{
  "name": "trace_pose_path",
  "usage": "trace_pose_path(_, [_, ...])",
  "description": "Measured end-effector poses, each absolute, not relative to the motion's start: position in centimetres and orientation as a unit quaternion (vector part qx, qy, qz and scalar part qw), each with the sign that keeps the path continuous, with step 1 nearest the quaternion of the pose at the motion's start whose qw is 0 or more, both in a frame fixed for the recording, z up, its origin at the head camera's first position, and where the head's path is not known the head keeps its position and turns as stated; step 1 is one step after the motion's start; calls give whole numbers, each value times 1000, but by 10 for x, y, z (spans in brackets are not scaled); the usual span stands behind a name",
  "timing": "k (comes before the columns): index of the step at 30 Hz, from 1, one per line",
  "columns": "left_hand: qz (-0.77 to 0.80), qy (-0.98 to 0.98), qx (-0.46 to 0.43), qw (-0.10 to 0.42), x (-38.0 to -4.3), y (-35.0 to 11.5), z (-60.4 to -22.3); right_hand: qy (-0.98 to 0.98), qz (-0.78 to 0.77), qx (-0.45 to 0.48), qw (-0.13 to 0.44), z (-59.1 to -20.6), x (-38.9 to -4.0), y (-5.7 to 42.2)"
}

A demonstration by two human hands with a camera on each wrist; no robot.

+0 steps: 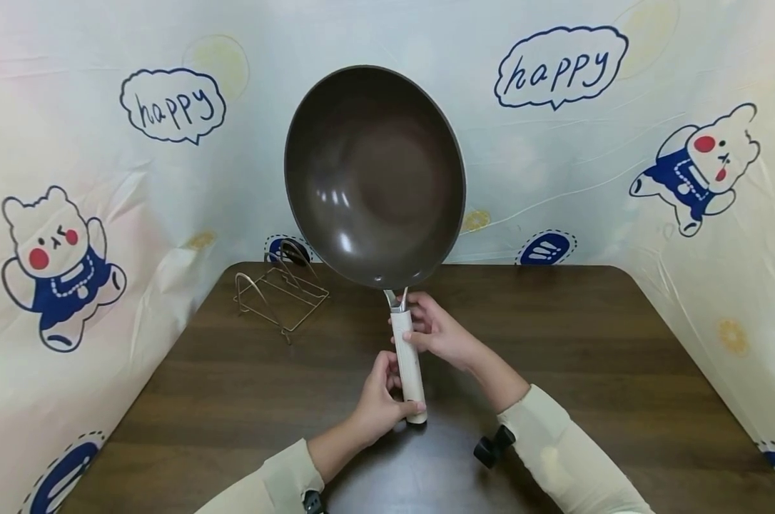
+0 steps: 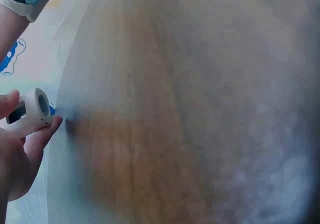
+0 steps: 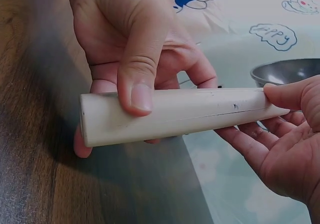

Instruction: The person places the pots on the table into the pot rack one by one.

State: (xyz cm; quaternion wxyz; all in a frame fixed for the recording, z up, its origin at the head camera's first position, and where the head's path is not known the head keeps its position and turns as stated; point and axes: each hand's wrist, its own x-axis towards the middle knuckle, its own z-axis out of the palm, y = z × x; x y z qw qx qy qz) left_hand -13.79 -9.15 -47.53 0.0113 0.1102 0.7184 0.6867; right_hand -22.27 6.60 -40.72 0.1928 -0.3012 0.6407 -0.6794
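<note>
A brown-lined wok (image 1: 375,175) is held up above the table, its inside facing me and its pale handle (image 1: 408,364) pointing down. Near the handle's lower end, my left hand (image 1: 381,403) grips it, thumb across the front. Higher up, close to the metal neck, the right hand (image 1: 442,332) pinches the handle between thumb and fingers. Both holds show in the right wrist view, the left hand (image 3: 135,43) at the handle's butt and the right hand (image 3: 295,149) by the wok's end. In the left wrist view, the handle's hollow end (image 2: 42,106) shows between thumb and fingers.
A wire rack (image 1: 285,293) stands on the brown wooden table (image 1: 554,343), left of the wok. Behind the table hangs a pale printed cloth (image 1: 413,43) with cartoon bears and lettering. Dark devices are strapped at both wrists.
</note>
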Motion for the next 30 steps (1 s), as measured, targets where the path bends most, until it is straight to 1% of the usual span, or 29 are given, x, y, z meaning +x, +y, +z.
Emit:
trace_pose_path(14, [687,720,98,-9,-139,-97,-475,677,-638,-311,195,-395,-226,52])
trace_pose_path(20, [688,719,95,-17,-137,-101,-475,692,-627,-295,200,-391,-230,42])
trace_pose_path(30, [708,701,81,-12,-132,-110,-476,692,-618,-285,240,-389,-237,25])
